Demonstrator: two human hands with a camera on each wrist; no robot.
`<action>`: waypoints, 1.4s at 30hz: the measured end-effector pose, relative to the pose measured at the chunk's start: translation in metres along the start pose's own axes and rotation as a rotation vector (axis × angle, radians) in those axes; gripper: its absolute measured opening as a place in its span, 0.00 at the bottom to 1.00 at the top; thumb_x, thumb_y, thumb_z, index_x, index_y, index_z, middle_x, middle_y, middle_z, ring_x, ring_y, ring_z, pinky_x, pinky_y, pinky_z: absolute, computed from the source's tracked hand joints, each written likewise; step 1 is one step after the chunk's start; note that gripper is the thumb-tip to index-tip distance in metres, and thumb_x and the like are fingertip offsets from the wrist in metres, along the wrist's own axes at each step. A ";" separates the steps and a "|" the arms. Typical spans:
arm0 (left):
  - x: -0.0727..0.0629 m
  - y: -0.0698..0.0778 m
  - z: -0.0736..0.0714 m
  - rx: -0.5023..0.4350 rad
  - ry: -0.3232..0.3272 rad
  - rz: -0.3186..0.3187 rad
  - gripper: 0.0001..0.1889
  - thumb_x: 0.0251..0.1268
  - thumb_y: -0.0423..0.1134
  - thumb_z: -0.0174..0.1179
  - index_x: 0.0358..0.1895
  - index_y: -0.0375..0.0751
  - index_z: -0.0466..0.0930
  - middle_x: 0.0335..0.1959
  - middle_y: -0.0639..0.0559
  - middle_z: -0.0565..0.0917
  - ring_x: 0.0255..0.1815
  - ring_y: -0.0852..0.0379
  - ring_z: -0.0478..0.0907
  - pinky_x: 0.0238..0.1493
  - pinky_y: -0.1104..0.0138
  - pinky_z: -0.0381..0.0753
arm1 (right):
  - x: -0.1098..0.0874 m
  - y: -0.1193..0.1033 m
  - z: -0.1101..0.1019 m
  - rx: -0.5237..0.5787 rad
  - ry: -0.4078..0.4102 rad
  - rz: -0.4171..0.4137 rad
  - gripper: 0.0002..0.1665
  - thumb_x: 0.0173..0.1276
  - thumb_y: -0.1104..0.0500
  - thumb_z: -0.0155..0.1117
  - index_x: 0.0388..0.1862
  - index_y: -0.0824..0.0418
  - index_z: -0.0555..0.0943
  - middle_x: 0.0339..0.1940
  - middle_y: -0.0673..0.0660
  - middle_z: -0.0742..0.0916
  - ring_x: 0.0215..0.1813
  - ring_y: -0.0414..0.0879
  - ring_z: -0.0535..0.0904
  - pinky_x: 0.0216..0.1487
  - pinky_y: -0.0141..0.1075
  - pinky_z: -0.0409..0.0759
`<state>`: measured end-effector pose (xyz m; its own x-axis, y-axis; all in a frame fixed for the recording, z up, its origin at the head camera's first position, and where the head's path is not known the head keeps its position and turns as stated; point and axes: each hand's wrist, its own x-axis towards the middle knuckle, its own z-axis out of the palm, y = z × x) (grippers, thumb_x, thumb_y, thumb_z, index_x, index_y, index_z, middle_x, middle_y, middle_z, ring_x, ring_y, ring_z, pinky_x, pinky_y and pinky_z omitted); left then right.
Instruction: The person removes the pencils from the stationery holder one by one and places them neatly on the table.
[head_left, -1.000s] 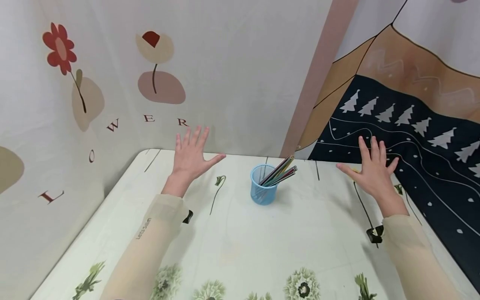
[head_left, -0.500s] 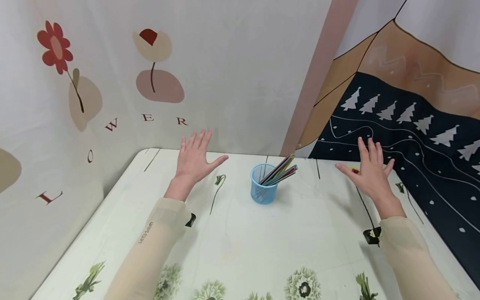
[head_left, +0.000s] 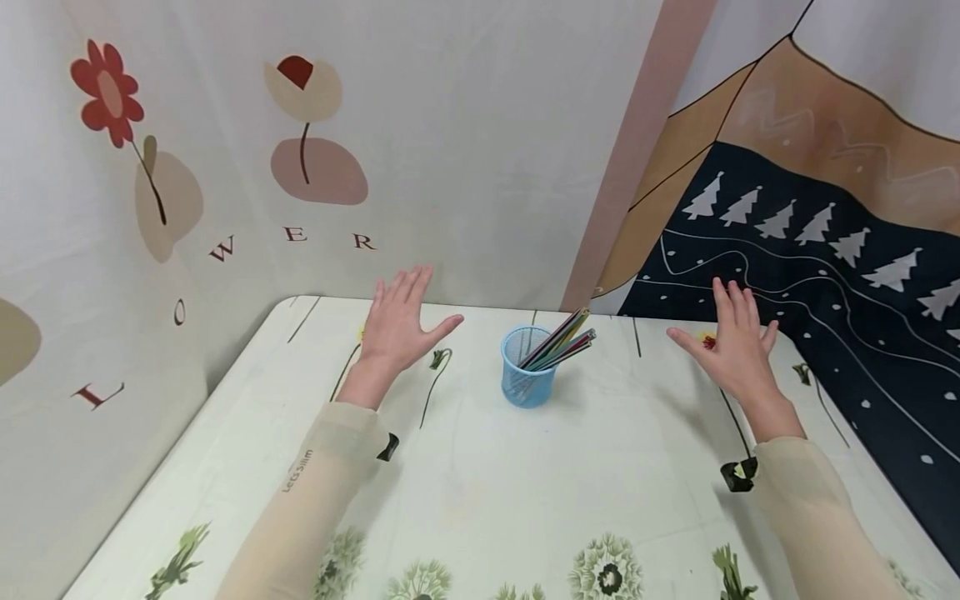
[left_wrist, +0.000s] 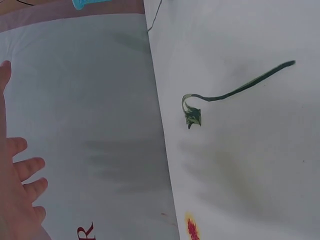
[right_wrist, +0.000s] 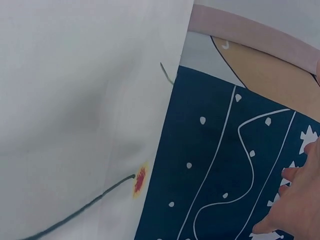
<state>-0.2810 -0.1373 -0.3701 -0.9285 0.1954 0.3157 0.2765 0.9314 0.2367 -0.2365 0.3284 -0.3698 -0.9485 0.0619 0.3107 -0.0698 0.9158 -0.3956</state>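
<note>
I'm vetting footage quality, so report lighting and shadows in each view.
Head: bright, with a soft shadow right of the blue mesh cup; left wrist: dimmer, blurry-edged shadows on the fabric backdrop and white tablecloth; right wrist: diffuse grey shadow on that tablecloth.

Left hand (head_left: 396,327) and right hand (head_left: 733,350) aloft (both straight-fingered)

The cup (head_left: 527,392) is fine mesh, the backdrop (head_left: 480,167) matt cloth.
</note>
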 end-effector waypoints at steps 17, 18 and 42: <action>-0.009 0.009 0.012 -0.053 0.008 0.028 0.46 0.66 0.69 0.50 0.80 0.47 0.51 0.81 0.48 0.58 0.82 0.46 0.52 0.85 0.51 0.43 | -0.003 -0.004 0.013 0.074 -0.013 -0.016 0.61 0.68 0.30 0.56 0.83 0.58 0.39 0.83 0.68 0.49 0.83 0.67 0.38 0.72 0.78 0.31; -0.009 0.009 0.012 -0.059 0.011 0.028 0.45 0.66 0.69 0.50 0.80 0.47 0.52 0.81 0.48 0.59 0.82 0.47 0.52 0.85 0.52 0.43 | -0.004 -0.004 0.014 0.078 -0.014 -0.020 0.60 0.68 0.31 0.57 0.83 0.58 0.40 0.83 0.69 0.49 0.83 0.67 0.39 0.73 0.77 0.32; -0.020 0.027 0.030 -0.216 0.074 0.019 0.38 0.65 0.63 0.58 0.75 0.51 0.64 0.75 0.50 0.69 0.76 0.49 0.65 0.72 0.51 0.73 | -0.008 -0.030 0.031 0.202 -0.118 0.025 0.58 0.69 0.34 0.60 0.83 0.58 0.43 0.82 0.68 0.51 0.80 0.70 0.50 0.72 0.73 0.56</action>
<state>-0.2621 -0.1063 -0.3980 -0.9039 0.1819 0.3872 0.3482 0.8385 0.4190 -0.2360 0.2878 -0.3872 -0.9795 0.0254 0.1999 -0.0953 0.8157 -0.5706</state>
